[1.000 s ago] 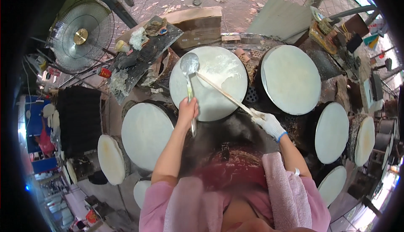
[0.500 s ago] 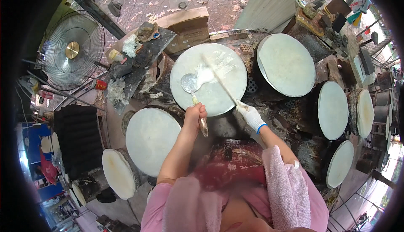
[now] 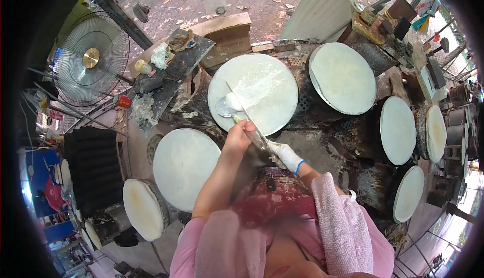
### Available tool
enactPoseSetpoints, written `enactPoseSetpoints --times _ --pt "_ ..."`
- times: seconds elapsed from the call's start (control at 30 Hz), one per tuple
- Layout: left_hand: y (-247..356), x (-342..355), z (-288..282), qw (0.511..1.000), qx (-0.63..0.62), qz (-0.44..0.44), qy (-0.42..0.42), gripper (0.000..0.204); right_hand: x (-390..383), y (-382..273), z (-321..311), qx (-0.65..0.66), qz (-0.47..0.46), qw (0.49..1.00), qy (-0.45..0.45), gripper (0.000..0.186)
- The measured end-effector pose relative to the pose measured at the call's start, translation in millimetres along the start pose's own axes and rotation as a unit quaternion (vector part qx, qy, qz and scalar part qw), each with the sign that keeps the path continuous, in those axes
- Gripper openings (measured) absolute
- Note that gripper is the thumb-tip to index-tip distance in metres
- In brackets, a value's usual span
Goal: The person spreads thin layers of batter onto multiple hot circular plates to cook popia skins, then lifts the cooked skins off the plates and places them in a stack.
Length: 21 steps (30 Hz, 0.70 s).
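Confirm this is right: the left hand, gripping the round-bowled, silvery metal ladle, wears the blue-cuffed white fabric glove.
No: the left hand gripping the metal ladle is bare. The head view shows the blue-cuffed white fabric glove on the right hand.

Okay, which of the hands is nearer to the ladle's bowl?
Left. The left hand grips the ladle's handle, close below its bowl; the gloved right hand holds the thin stick, lower in view and farther right.
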State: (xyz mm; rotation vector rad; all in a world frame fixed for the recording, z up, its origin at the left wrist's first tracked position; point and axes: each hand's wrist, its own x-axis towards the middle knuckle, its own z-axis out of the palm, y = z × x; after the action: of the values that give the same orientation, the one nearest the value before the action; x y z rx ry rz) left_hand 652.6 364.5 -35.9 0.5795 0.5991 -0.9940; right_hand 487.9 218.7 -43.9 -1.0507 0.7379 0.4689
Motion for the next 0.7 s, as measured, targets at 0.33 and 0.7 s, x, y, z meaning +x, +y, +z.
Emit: enactPoseSetpoints --times 0.33,0.7 --pt "65.4 -131.2 -8.6 0.978 0.062 0.080 -0.181 0.033 -13.4 -53.1 -17.1 -0.329 -0.081 0.940 0.045 0.045" --pt "-3.0 -110.5 79.7 0.859 0.450 0.238 -0.061 0.021 -79.0 48.4 -96.8 -0.294 -0.182 0.907 0.242 0.052"
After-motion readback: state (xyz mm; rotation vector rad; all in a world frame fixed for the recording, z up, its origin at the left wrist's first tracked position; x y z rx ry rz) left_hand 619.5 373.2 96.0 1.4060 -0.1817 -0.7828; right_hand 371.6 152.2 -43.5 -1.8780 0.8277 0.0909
